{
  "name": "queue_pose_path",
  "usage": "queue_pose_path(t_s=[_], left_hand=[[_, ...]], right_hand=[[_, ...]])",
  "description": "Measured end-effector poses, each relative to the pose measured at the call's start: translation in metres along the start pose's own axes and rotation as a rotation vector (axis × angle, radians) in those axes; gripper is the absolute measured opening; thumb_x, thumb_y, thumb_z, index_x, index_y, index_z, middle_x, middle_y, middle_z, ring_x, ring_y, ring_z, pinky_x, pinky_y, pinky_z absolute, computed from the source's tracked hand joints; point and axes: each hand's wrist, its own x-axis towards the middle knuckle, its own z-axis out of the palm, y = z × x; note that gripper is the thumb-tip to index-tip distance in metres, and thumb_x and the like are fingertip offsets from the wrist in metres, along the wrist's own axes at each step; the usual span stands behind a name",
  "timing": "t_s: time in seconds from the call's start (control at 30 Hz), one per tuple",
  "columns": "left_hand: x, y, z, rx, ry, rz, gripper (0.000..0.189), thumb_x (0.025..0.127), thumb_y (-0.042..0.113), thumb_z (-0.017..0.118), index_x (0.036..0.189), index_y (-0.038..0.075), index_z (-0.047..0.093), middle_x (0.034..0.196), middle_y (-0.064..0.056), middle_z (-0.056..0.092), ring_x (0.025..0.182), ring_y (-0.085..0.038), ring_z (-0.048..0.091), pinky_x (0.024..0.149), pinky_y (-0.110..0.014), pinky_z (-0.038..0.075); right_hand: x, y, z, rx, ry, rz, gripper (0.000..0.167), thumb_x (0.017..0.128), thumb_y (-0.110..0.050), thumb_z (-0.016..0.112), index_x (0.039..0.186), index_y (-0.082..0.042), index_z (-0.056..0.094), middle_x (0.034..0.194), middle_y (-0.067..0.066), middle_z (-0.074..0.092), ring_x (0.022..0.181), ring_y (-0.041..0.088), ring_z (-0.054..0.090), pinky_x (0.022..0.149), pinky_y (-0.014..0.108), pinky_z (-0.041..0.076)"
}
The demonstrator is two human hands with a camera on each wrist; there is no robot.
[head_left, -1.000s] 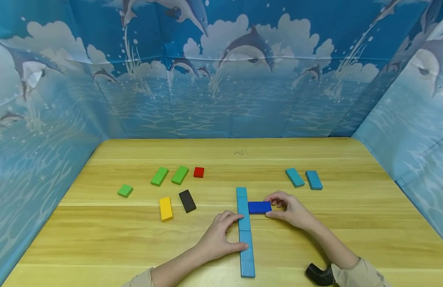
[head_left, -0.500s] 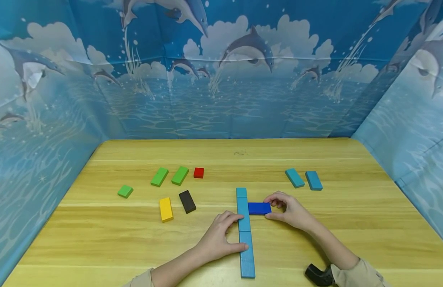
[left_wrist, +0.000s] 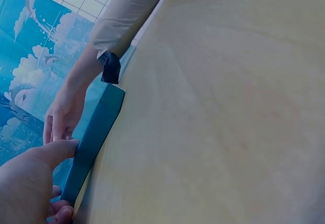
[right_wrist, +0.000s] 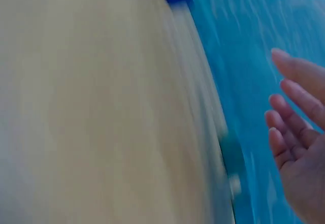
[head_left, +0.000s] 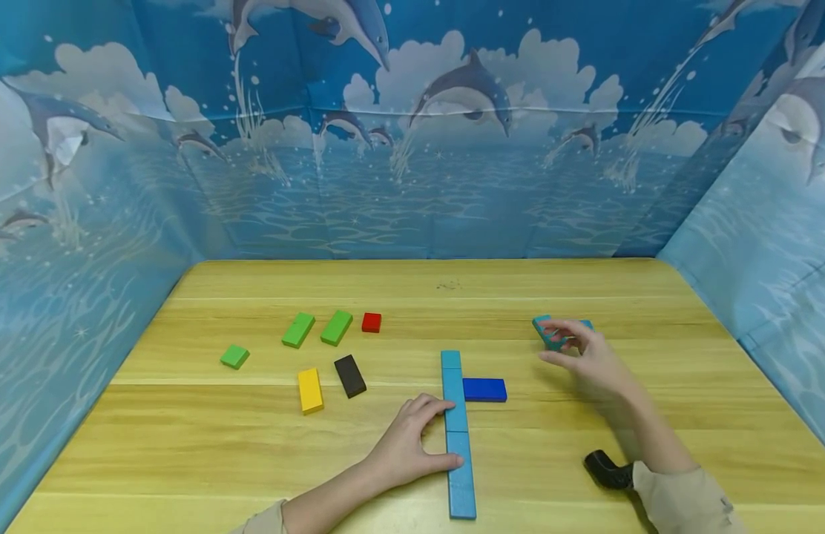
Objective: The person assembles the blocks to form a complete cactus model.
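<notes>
Light blue blocks (head_left: 461, 482) lie end to end in a straight row at the middle of the table. My left hand (head_left: 407, 443) rests at this row, its thumb and index fingertip touching the blocks; the left wrist view shows the thumb on the row's edge (left_wrist: 94, 142). A dark blue block (head_left: 484, 390) lies crosswise against the row's right side, untouched. Farther right, my right hand (head_left: 589, 361) is over two loose light blue blocks and partly hides both, the left one (head_left: 540, 324) and the right one (head_left: 587, 324). Its fingers (right_wrist: 299, 102) are spread apart with nothing between them.
On the left lie several green blocks (head_left: 336, 328), a small red block (head_left: 371, 322), a yellow block (head_left: 311, 391) and a black block (head_left: 350, 376). A dolphin-print curtain (head_left: 412, 185) surrounds the wooden table (head_left: 252, 460). A black device (head_left: 609, 470) sits at the right sleeve.
My right hand has let go of the dark blue block and moved right and away to the two loose light blue blocks. My left hand stays on the row.
</notes>
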Motion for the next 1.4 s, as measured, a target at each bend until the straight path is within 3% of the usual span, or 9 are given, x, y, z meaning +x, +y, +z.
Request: queue_pose_path(t_s=[0.23, 0.47, 0.77, 1.0, 1.17, 1.4], left_hand=[[0.000, 0.000, 0.000, -0.002, 0.003, 0.003, 0.066, 0.074, 0.046, 0.071, 0.129, 0.016, 0.050, 0.118, 0.004, 0.050, 0.102, -0.011, 0.042, 0.085, -0.028, 0.040], [0.000, 0.001, -0.001, -0.001, 0.003, 0.000, 0.066, 0.074, 0.046, 0.071, 0.129, 0.016, 0.050, 0.118, 0.004, 0.049, 0.102, -0.011, 0.042, 0.086, -0.028, 0.040], [0.000, 0.001, 0.000, -0.001, 0.004, 0.005, 0.066, 0.075, 0.046, 0.071, 0.129, 0.016, 0.050, 0.119, 0.004, 0.049, 0.104, -0.012, 0.043, 0.087, -0.029, 0.041], [0.000, 0.001, 0.000, -0.001, 0.007, 0.004, 0.066, 0.074, 0.045, 0.072, 0.129, 0.016, 0.050, 0.119, 0.004, 0.049, 0.106, -0.013, 0.043, 0.089, -0.031, 0.040], [0.000, 0.001, 0.000, -0.005, 0.003, 0.002, 0.066, 0.075, 0.045, 0.071, 0.129, 0.016, 0.050, 0.119, 0.004, 0.049, 0.106, -0.013, 0.043, 0.089, -0.031, 0.040], [0.000, 0.002, 0.000, -0.006, 0.001, -0.005, 0.066, 0.074, 0.045, 0.072, 0.129, 0.016, 0.050, 0.119, 0.004, 0.049, 0.108, -0.013, 0.043, 0.090, -0.032, 0.040]], right_hand=[[-0.003, 0.028, -0.042, -0.085, -0.004, 0.043, 0.055, 0.086, -0.013, 0.063, 0.134, 0.002, 0.040, 0.122, 0.015, 0.046, 0.098, 0.014, 0.043, 0.076, 0.018, 0.037], [-0.009, 0.049, -0.063, -0.106, -0.031, 0.142, 0.063, 0.086, -0.017, 0.064, 0.139, 0.001, 0.034, 0.124, 0.018, 0.043, 0.098, 0.004, 0.042, 0.075, 0.016, 0.037], [-0.014, 0.062, -0.072, -0.088, -0.101, 0.156, 0.064, 0.087, -0.015, 0.062, 0.140, 0.003, 0.029, 0.130, 0.026, 0.038, 0.097, -0.001, 0.040, 0.075, 0.016, 0.036], [-0.010, 0.068, -0.075, -0.084, -0.170, 0.147, 0.063, 0.088, -0.015, 0.061, 0.140, 0.001, 0.030, 0.130, 0.019, 0.038, 0.099, -0.001, 0.041, 0.078, 0.015, 0.036], [-0.008, 0.069, -0.076, -0.080, -0.176, 0.159, 0.062, 0.088, -0.016, 0.061, 0.139, 0.003, 0.031, 0.125, 0.013, 0.041, 0.095, 0.002, 0.042, 0.077, 0.016, 0.038], [-0.008, 0.067, -0.076, -0.076, -0.179, 0.201, 0.062, 0.088, -0.019, 0.062, 0.136, 0.004, 0.032, 0.123, 0.014, 0.041, 0.095, 0.006, 0.042, 0.075, 0.018, 0.038]])
